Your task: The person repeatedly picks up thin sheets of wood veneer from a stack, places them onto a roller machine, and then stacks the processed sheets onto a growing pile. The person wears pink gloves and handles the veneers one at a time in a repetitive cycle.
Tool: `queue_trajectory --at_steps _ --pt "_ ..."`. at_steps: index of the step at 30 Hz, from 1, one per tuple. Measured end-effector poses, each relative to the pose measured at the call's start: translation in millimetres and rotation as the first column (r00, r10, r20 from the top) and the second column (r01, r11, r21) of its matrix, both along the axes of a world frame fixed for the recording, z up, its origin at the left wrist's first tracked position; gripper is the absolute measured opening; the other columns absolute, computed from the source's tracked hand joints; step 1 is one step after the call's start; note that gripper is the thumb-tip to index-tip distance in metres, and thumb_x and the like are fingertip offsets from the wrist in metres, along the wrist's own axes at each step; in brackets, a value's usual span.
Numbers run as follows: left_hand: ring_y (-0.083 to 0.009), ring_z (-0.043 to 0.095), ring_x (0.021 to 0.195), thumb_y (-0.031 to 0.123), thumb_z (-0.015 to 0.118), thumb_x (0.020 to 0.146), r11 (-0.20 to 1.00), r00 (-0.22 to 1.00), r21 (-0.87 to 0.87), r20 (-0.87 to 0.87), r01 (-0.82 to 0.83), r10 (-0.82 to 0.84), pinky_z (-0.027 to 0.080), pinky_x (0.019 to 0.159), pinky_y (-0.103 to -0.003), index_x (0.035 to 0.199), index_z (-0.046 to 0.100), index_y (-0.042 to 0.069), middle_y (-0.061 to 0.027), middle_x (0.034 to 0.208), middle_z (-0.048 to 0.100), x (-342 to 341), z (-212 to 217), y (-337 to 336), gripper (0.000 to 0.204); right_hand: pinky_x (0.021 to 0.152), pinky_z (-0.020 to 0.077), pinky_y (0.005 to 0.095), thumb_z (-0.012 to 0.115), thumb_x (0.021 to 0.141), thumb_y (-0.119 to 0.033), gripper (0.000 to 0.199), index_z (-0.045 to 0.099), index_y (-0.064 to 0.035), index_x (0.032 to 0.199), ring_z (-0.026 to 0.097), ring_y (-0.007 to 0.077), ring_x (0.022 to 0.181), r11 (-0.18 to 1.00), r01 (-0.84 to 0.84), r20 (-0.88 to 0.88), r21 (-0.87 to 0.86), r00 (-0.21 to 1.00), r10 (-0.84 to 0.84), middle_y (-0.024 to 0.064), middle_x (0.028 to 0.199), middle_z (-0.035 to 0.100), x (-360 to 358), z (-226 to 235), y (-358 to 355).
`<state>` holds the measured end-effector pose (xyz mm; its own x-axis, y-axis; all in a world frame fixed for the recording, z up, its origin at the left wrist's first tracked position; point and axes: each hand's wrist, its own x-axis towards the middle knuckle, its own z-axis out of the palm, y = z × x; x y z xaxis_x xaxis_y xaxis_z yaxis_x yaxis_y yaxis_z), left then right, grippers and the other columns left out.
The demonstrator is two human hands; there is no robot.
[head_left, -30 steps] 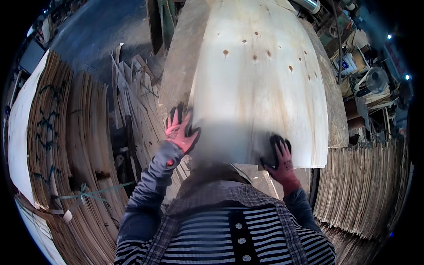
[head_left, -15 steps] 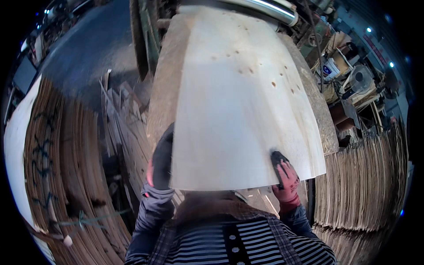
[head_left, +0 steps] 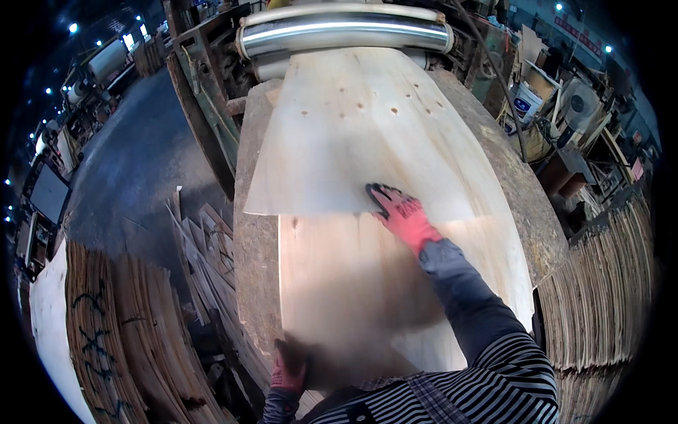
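Resting flat on the upper veneer sheet [head_left: 367, 134], the right hand [head_left: 399, 215] in a red-and-black glove — fingers spread, palm down, pressing the surface rather than clasping anything. Upper sheet: pale wood with a scatter of small knot holes, its far end at the metal rollers [head_left: 346, 32], its near edge lying across a second veneer sheet [head_left: 353, 283] beneath. Lower sheet: pale, grain running toward the person, spread over the worn tabletop [head_left: 251, 233] and reaching to the near end. Left hand [head_left: 288, 367]: red glove, low at the near left corner of the lower sheet, blurred; its grip appears closed on the sheet's edge, though how firmly cannot be told. Right sleeve grey, striped garment below. Left of the tabletop — stacked veneer bundles [head_left: 120, 325] with dark scrawled marks and loose wood offcuts [head_left: 205, 247]. Right: another veneer stack [head_left: 607, 283] on edge.
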<state>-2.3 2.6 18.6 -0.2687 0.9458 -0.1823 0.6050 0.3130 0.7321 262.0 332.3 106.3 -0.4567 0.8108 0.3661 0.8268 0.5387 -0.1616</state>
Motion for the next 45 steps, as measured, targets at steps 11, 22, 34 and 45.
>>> queue_trajectory --at_steps 11,22,34,45 --pt "-0.0376 0.033 0.116 0.012 0.054 0.074 0.952 0.929 0.178 -0.323 0.248 -0.181 0.031 0.096 -0.037 0.130 0.020 -0.002 -0.0249 0.126 0.033 4 49 0 0.067 0.102 0.0148 0.0466 0.047 0.079 -0.040 0.061 0.032 -0.0054 0.127 0.028 0.0303 0.122 0.974 -0.225 0.039 -0.006 0.974 0.225 0.0171 0.128 0.035 -41 8 -90" --pt "-0.0174 0.020 0.127 -0.006 0.055 0.073 0.892 0.617 0.420 0.662 0.166 -0.426 0.016 0.102 -0.027 0.132 0.019 -0.001 -0.0128 0.138 0.022 35 170 -10 0.069 0.099 0.0167 0.0541 0.069 0.057 -0.044 0.080 0.040 -0.0027 0.119 0.025 0.0426 0.119 0.940 -0.070 0.053 -0.334 0.994 0.093 0.0223 0.127 0.031 76 -25 -348" --pt "-0.0271 0.040 0.113 0.032 0.047 0.082 0.944 0.575 0.266 0.811 -0.195 -0.109 0.031 0.095 -0.034 0.130 0.026 0.002 -0.0171 0.125 0.038 -18 80 -13 0.060 0.087 0.0412 0.0416 0.069 0.050 -0.018 0.064 0.051 -0.0046 0.110 0.049 0.0358 0.101 0.999 -0.015 0.010 -0.051 1.000 0.016 0.0187 0.112 0.050 58 71 -360" --pt "-0.0333 0.035 0.117 0.030 0.051 0.081 0.984 0.994 -0.158 0.065 -0.080 0.091 0.030 0.096 -0.036 0.128 0.029 0.002 -0.0207 0.126 0.037 -10 20 -11 0.060 0.089 0.0387 0.0364 0.065 0.064 -0.027 0.061 0.044 -0.0166 0.120 0.046 0.0252 0.109 0.999 0.029 0.160 -0.044 0.987 -0.022 0.0081 0.122 0.046 21 39 -127"
